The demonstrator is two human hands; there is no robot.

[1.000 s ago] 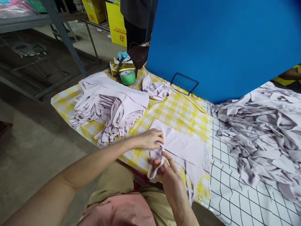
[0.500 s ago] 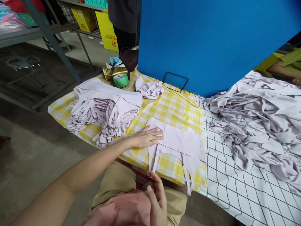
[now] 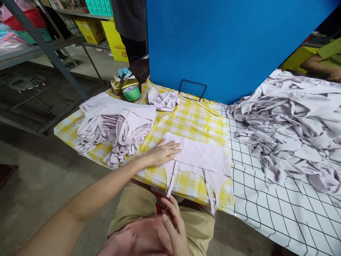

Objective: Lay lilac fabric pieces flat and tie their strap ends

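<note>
A pale lilac garment point(image 3: 202, 156) with thin straps lies flat on the yellow checked cloth point(image 3: 197, 124). My left hand point(image 3: 165, 153) rests palm down on its left part, fingers spread. Below the table's front edge, my right hand point(image 3: 174, 220) is raised with thumb and fingers apart, its fingertips just under the end of a hanging strap point(image 3: 172, 183). Whether they touch the strap is hard to tell. To the left sits a neat stack of similar garments point(image 3: 117, 124), straps hanging toward the front.
A loose heap of lilac garments point(image 3: 298, 124) covers the right side. Behind stands a large blue panel point(image 3: 226, 46) with a black wire frame point(image 3: 192, 90). Green tape point(image 3: 131, 93) and a crumpled garment point(image 3: 163, 99) lie at the back. A co-worker's arm point(image 3: 317, 65) shows far right.
The left strap pair has come together at the front of the garment, and my right hand's fingers are nearer its end. My left hand stays on the fabric. The view has shifted slightly.
</note>
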